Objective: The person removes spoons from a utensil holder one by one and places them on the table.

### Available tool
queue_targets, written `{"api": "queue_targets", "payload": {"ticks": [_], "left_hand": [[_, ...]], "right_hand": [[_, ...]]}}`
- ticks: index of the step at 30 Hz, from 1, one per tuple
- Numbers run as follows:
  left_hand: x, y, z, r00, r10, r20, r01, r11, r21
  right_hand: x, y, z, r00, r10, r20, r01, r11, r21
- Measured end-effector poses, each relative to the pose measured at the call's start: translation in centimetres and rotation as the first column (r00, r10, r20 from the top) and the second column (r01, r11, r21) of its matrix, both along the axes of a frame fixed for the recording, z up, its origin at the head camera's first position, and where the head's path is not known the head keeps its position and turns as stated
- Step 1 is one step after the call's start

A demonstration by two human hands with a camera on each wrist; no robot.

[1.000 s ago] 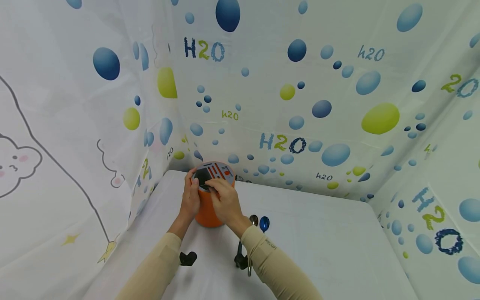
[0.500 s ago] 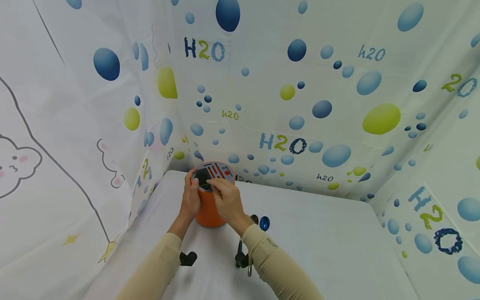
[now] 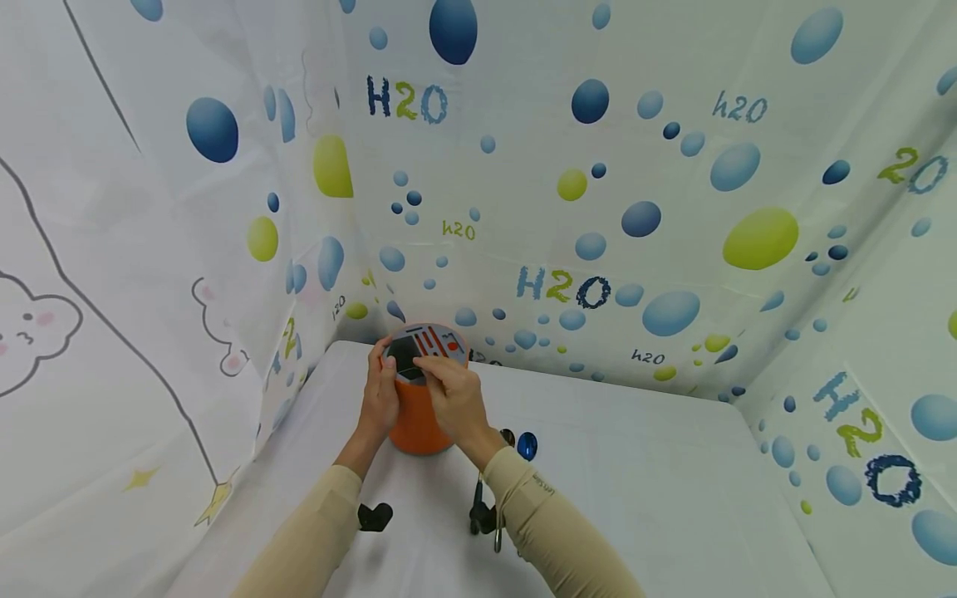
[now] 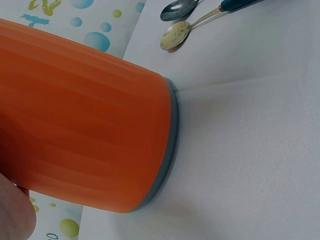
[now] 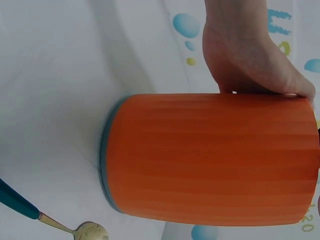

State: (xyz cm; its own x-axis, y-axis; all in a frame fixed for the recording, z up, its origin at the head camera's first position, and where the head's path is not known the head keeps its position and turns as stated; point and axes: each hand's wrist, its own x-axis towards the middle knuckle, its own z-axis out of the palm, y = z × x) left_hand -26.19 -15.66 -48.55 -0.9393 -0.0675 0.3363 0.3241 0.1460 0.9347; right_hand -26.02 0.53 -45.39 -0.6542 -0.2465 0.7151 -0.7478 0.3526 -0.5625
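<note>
An upright orange utensil holder (image 3: 421, 419) with a grey slotted top (image 3: 441, 336) stands at the back left of the table. My left hand (image 3: 380, 399) grips its left side near the rim; the right wrist view shows this left hand (image 5: 250, 60) against the ribbed orange wall. With curled fingers, my right hand (image 3: 454, 399) pinches the top at the edge of its large dark opening (image 3: 404, 355). Exactly which part lies between those fingertips I cannot tell. In the left wrist view a left-hand finger (image 4: 15, 210) touches the holder (image 4: 85, 120).
A blue-looking spoon (image 3: 527, 446) and a gold spoon (image 4: 175, 37) with a teal handle lie right of the holder, partly behind the right forearm. Black utensil ends (image 3: 482, 519) lie nearer. A black heart-shaped piece (image 3: 375, 517) shows beside the left sleeve. Patterned curtains stand behind.
My right hand has shifted very slightly to the right at the holder's top, its fingertips still at the dark opening's edge. The left hand and holder have stayed in place.
</note>
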Motion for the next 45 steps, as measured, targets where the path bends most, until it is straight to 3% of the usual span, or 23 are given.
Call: {"api": "queue_targets", "payload": {"ticks": [18,30,45], "left_hand": [[-0.2,0.0,-0.2,1.0,0.004,0.008,-0.004,1.0,-0.003],[-0.4,-0.1,-0.4,1.0,0.009,0.002,-0.009,1.0,-0.019],[-0.2,0.1,0.0,1.0,0.007,0.027,-0.006,1.0,-0.031]], "right_hand": [[-0.3,0.1,0.1,1.0,-0.006,-0.029,0.005,0.999,-0.032],[-0.1,0.1,1.2,0.994,-0.002,-0.111,-0.007,0.996,-0.085],[0.5,0.1,2.1,0.992,-0.01,-0.127,-0.004,0.994,-0.111]]}}
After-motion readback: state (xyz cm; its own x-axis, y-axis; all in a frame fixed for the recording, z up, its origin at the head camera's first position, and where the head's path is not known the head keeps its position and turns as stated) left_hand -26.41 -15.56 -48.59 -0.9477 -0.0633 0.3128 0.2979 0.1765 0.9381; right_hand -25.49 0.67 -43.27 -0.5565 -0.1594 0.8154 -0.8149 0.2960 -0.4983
